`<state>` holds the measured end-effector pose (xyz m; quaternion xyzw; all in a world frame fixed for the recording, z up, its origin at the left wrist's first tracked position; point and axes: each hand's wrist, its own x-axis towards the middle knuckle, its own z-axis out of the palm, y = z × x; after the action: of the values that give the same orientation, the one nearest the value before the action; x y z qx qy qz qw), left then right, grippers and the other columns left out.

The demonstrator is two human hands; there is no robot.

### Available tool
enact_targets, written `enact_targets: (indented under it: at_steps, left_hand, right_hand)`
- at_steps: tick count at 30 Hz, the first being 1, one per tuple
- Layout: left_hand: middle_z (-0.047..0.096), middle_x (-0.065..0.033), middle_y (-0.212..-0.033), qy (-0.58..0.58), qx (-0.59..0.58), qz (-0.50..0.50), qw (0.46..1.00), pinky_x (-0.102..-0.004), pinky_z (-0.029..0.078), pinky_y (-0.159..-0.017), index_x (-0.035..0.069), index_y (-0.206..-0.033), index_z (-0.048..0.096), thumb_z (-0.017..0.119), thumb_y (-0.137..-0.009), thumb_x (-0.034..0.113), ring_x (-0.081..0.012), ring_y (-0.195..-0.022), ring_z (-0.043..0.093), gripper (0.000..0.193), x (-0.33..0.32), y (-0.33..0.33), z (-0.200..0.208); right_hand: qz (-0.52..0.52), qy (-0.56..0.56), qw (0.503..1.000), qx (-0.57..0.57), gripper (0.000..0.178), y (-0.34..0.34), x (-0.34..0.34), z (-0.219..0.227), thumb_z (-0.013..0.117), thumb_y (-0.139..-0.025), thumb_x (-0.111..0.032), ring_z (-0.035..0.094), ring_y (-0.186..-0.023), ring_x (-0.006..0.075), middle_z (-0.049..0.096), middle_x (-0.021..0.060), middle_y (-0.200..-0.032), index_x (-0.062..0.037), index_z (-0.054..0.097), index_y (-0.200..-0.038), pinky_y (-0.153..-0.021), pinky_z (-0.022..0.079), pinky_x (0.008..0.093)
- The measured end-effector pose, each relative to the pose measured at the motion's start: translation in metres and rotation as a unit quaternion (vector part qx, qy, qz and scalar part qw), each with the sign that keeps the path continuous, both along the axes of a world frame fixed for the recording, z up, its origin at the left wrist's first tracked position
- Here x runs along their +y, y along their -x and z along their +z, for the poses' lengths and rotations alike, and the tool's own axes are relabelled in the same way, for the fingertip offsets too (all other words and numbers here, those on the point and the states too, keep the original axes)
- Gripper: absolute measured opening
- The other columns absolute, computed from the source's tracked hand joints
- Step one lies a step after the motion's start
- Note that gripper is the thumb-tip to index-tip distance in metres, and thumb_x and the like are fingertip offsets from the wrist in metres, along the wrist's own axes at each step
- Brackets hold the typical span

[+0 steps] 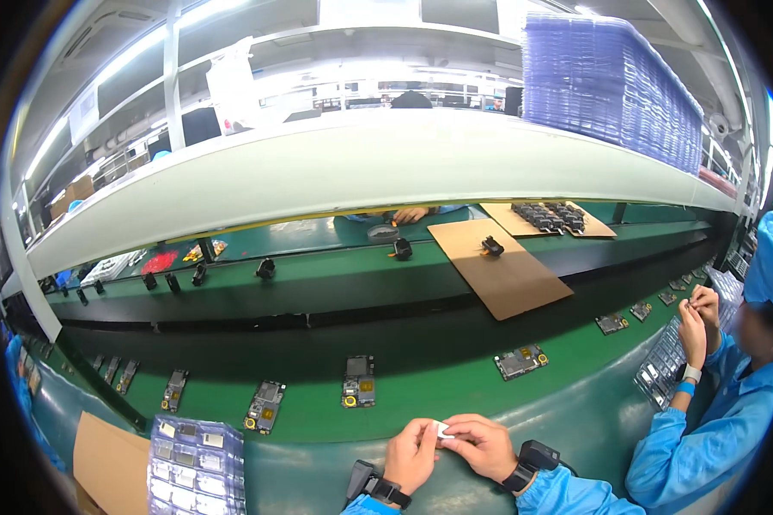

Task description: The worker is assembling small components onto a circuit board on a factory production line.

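Observation:
My left hand (410, 455) and my right hand (484, 448) meet just past the near edge of the green belt. Both hands are closed, fingertips pinching a small white piece (442, 430) between them; its exact kind is too small to make out. Ahead of them a circuit board (358, 383) with a yellow round part lies on the belt (429, 390). Another circuit board (520, 362) rests to the right, and a tilted circuit board (264, 407) to the left. Neither hand touches a board.
At lower left stand a clear blister tray (196, 468) of small parts and a cardboard box (112, 463). A co-worker in blue (713, 412) works at right. A brown cardboard sheet (500, 270) lies across the far belt under a white shelf (386, 159) bearing stacked plastic trays (605, 90).

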<state>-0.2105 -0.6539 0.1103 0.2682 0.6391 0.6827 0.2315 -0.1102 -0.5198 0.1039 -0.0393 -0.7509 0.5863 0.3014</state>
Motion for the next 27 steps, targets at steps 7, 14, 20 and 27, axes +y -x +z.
enact_targets:
  at_steps: [7, 14, 20, 27]
  left_hand:
    - [0.069, -0.0110, -0.091, 0.018, -0.057, -0.027, 0.998, -0.0273, 0.060, -0.060, -0.004, -0.098, 0.061, 0.056, -0.102, 0.014, -0.0159, -0.079, 0.070, 0.018, -0.002, 0.008, -0.003]
    - [0.069, -0.0162, -0.096, 0.001, -0.149, -0.054, 0.987, -0.0302, 0.062, -0.063, -0.005, -0.098, 0.060, 0.057, -0.101, 0.013, -0.0233, -0.084, 0.073, 0.018, -0.008, 0.015, -0.002]
    - [0.069, -0.0166, -0.101, -0.030, -0.208, -0.063, 0.976, -0.0302, 0.062, -0.065, -0.006, -0.104, 0.059, 0.055, -0.102, 0.014, -0.0222, -0.085, 0.072, 0.021, -0.011, 0.017, 0.002]
    - [0.068, -0.0174, -0.103, -0.072, -0.199, -0.024, 0.977, -0.0312, 0.062, -0.061, -0.004, -0.108, 0.059, 0.054, -0.102, 0.013, -0.0232, -0.082, 0.072, 0.019, -0.015, 0.020, 0.004]
  right_hand:
    - [-0.042, -0.144, 0.988, -0.037, 0.018, -0.006, -0.001, 0.012, 0.077, -0.085, -0.005, 0.071, -0.087, 0.0131, 0.064, 0.0082, -0.118, -0.0009, 0.074, -0.102, -0.075, 0.058, 0.0256]
    - [-0.036, -0.166, 0.985, -0.038, 0.020, -0.007, -0.002, 0.018, 0.077, -0.085, -0.009, 0.069, -0.093, 0.0187, 0.069, 0.0107, -0.111, -0.0027, 0.075, -0.103, -0.080, 0.056, 0.0288]
    - [-0.041, -0.160, 0.986, -0.023, 0.024, -0.007, -0.003, 0.022, 0.077, -0.084, -0.007, 0.069, -0.091, 0.0168, 0.070, 0.0095, -0.109, -0.0033, 0.073, -0.108, -0.079, 0.056, 0.0283]
    - [-0.066, -0.123, 0.990, -0.001, 0.027, -0.003, -0.005, 0.017, 0.078, -0.082, -0.005, 0.069, -0.090, 0.0152, 0.070, 0.0091, -0.108, -0.0028, 0.072, -0.109, -0.079, 0.057, 0.0282]
